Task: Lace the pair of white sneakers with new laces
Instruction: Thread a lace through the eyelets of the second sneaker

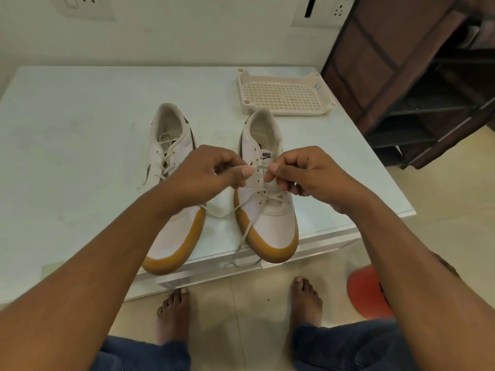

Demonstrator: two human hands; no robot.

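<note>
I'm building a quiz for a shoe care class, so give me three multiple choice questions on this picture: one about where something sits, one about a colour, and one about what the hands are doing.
1. Where is the tray?
A. On the floor.
B. On the table, beyond the right sneaker.
C. Between the sneakers.

2. What colour are the soles?
A. Black.
B. Blue.
C. Tan.

3. What are the left hand and right hand doing?
A. Pinching a lace over the right sneaker.
B. Lying flat on the table.
C. Lifting the tray.

Answers:
1 B, the tray sits near the table's far right corner.
2 C, tan rims wrap both toes.
3 A, thumb and fingers of each hand pinch the lace.
</note>
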